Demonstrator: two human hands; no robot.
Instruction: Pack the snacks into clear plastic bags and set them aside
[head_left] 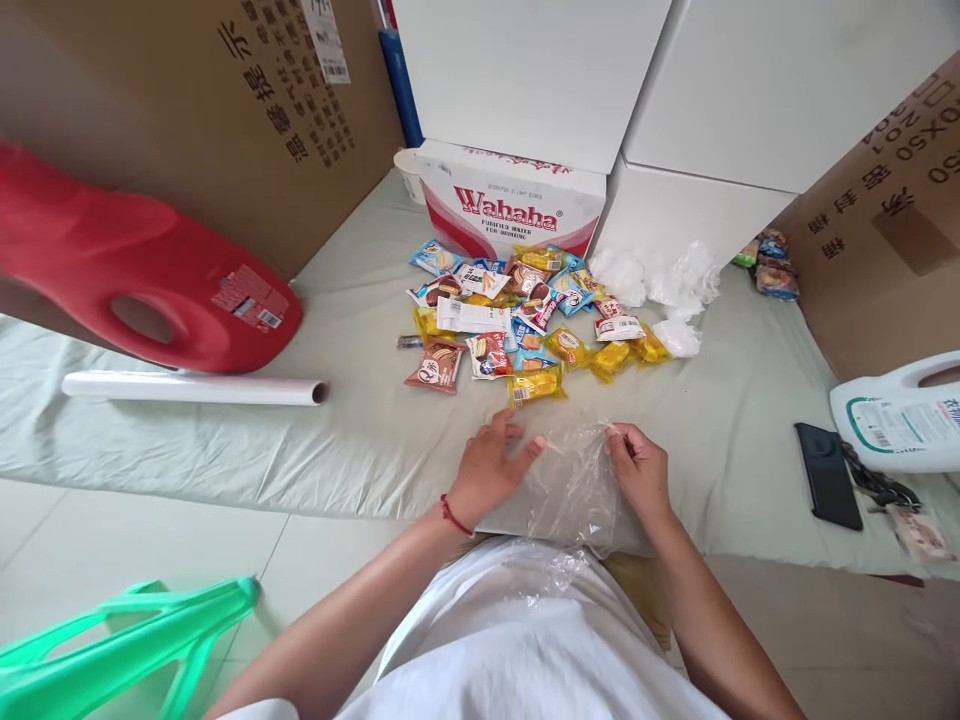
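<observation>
At the near edge of the pale sheet (360, 330), between the two hands of the person, there is a clear bag (574, 490), thin and wrinkled, its lower part reaching down to the white shirt (510, 660). The right hand (639, 470), at three o'clock of the bag, has its thumb and forefinger closed in a pinch on the upper edge of it. The left hand (491, 465), at nine o'clock, wears a red bracelet (455, 516); its thumb and fingers are parted and slightly curved, and one cannot tell if the thumb touches the bag.

Seen from the bag, many snacks (535, 384) lie in a loose heap between eleven and twelve o'clock, and behind them stands the Wahaha box (514, 205). At one o'clock, crumpled white plastic (675, 280) is beside the heap. At three o'clock rests a phone (829, 475), with keys (877, 488) and a white jug (900, 425) near to it. Toward ten o'clock are a red jug (187, 270) and, just below, a white roll (195, 388). At eight o'clock, on the floor (315, 570), stands a green stool (142, 645).
</observation>
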